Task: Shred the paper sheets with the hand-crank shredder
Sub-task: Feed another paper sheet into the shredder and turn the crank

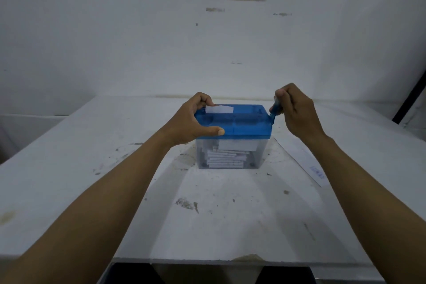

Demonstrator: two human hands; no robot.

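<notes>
holding shredder (232,122), bin (230,157) containing paper strips (224,159)

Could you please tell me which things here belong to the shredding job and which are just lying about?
Job: shredder, crank, paper in slot, strips in bin, sheet on table, left hand, right hand.
Lying about: black pole at right edge.

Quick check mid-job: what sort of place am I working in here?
Likely a bare workroom or test bench, not an office: a scuffed, stained white table, a plain marked wall close behind it, and the shredder with a loose paper sheet beside it.
</notes>
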